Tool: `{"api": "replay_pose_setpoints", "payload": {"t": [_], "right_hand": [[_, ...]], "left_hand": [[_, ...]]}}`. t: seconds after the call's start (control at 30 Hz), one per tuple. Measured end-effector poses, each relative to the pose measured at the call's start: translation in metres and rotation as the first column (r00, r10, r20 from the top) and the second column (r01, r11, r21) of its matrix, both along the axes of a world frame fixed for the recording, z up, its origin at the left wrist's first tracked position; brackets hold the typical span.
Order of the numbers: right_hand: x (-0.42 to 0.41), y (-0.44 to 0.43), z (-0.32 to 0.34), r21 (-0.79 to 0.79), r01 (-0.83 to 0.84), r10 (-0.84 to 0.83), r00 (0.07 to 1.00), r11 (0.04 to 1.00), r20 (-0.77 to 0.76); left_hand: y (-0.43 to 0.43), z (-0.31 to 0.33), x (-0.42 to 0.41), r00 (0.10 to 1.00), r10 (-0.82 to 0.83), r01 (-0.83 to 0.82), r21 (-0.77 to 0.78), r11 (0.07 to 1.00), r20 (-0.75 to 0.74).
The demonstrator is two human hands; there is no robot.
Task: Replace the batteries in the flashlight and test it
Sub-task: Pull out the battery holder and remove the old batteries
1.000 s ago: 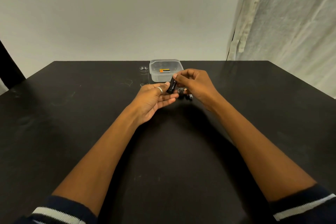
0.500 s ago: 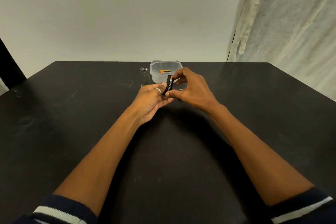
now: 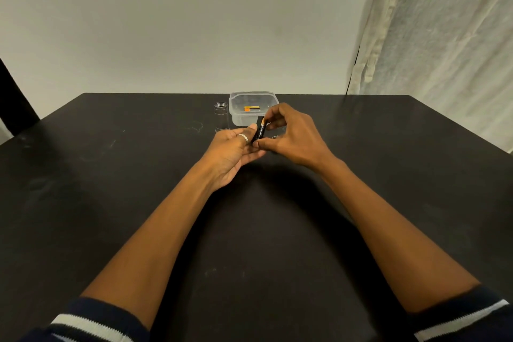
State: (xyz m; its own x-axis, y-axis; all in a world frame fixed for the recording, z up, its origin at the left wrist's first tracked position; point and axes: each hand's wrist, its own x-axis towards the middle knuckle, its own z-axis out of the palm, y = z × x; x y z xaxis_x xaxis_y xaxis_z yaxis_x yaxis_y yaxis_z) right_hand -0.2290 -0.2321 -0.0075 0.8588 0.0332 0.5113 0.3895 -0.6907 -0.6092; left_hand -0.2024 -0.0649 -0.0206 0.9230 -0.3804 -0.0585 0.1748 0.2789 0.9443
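— So where is the battery (image 3: 261, 130)?

— Over the far middle of the black table (image 3: 111, 175), held up between both hands. It's black with a copper band near its top and stands tilted, top end away from the person.

— Who has hold of it?

— Both. The left hand (image 3: 233, 150) lies palm up, fingers loosely curled under it, thumb against its left side; there's a ring (image 3: 243, 137) on that hand. The right hand (image 3: 294, 139) arches over from the right, with the index fingertip at the top end and the thumb at the bottom end. Its other fingers are curled and hold nothing.

— Is there a second black piece beside the battery?

— I cannot tell; it's too small.

— And the flashlight?

— A silver flashlight body (image 3: 221, 116) stands upright, open end up, just beyond the left hand. Right beside it sits a clear plastic tub (image 3: 274, 100) with an orange-and-black battery (image 3: 252, 108) lying inside.
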Motion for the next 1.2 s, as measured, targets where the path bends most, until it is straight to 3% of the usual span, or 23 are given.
{"api": "replay_pose_setpoints", "payload": {"t": [0.47, 0.73, 0.87, 0.93, 1.07, 1.2], "right_hand": [[-0.001, 0.010, 0.001, -0.003, 0.030, -0.030, 0.996, 1.000, 0.079], [-0.004, 0.013, 0.010, 0.396, 0.049, -0.030, 0.998, 0.917, -0.054], [-0.006, -0.002, 0.021, 0.657, 0.108, -0.025, 0.991, 0.746, -0.134], [-0.006, -0.016, 0.024, 0.702, 0.174, -0.059, 0.981, 0.691, -0.186], [-0.004, -0.038, 0.015, 0.592, 0.353, -0.196, 0.929, 0.725, -0.314], [0.002, -0.046, 0.001, 0.345, 0.469, -0.331, 0.860, 0.813, -0.389]], "left_hand": [[-0.005, 0.001, -0.001, 0.994, 0.112, -0.112, -0.011, 0.994, -0.003], [-0.004, 0.003, -0.005, 0.998, 0.058, -0.057, -0.049, 0.997, 0.002], [-0.004, 0.004, -0.005, 0.998, 0.058, -0.060, -0.058, 0.997, -0.030], [-0.003, 0.004, -0.004, 0.998, 0.054, -0.056, -0.050, 0.997, -0.028], [-0.004, 0.003, -0.005, 0.999, 0.051, -0.052, -0.041, 0.998, -0.020], [-0.003, 0.003, -0.004, 0.998, 0.052, -0.053, -0.033, 0.998, -0.024]]}}
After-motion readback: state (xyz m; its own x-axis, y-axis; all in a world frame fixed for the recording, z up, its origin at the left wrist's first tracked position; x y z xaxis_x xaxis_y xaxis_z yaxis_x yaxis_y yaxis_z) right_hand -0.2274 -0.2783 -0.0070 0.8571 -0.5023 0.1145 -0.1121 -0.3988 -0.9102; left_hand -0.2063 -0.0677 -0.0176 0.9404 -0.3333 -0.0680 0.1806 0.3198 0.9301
